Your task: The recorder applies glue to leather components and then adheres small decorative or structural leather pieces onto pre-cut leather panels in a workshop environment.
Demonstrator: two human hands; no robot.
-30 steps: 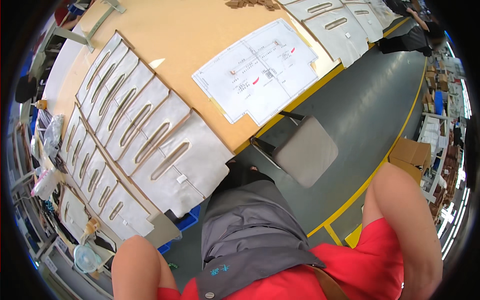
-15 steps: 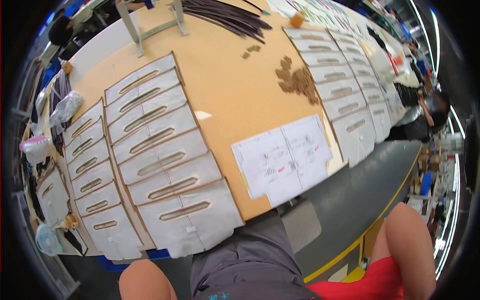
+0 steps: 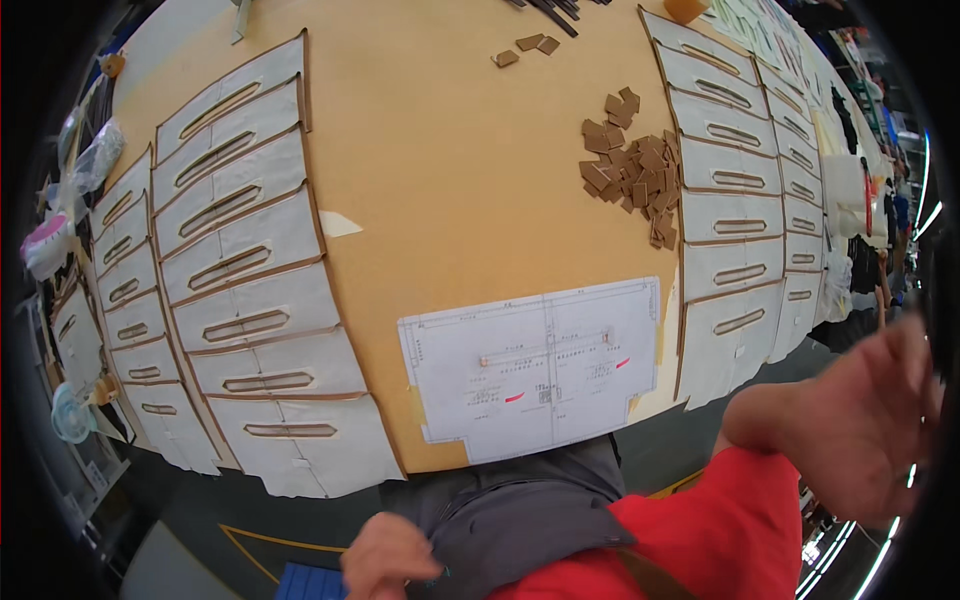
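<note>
The left hand [image 3: 390,555] is near 7 o'clock, low down by the grey apron [image 3: 530,515]. Its fingers look bent, but the hand is blurry, so I cannot tell how tight its grip is or if it holds a thing. The right hand [image 3: 865,430] is up between 3 and 4 o'clock, past the red sleeve [image 3: 745,500], and it looks well apart from the table [image 3: 460,180]. It is blurry too and its fingers run into the dark rim, so I cannot tell if its grip is wide or narrow. A big white paper drawing [image 3: 520,370] lies flat at 5 o'clock, close to the middle, by the near edge of the table. It has thin lines and two small red marks. Grey panels with long slots [image 3: 290,290] lie in rows from 8 to 11 o'clock, each one lapping over the next. More slotted panels [image 3: 730,205] lie in rows from 1 to 3 o'clock. Just beside those, between 1 and 2 o'clock, is a messy pile of little brown pieces [image 3: 645,175]. Dark strips [image 3: 550,14] poke in at 12 o'clock.
</note>
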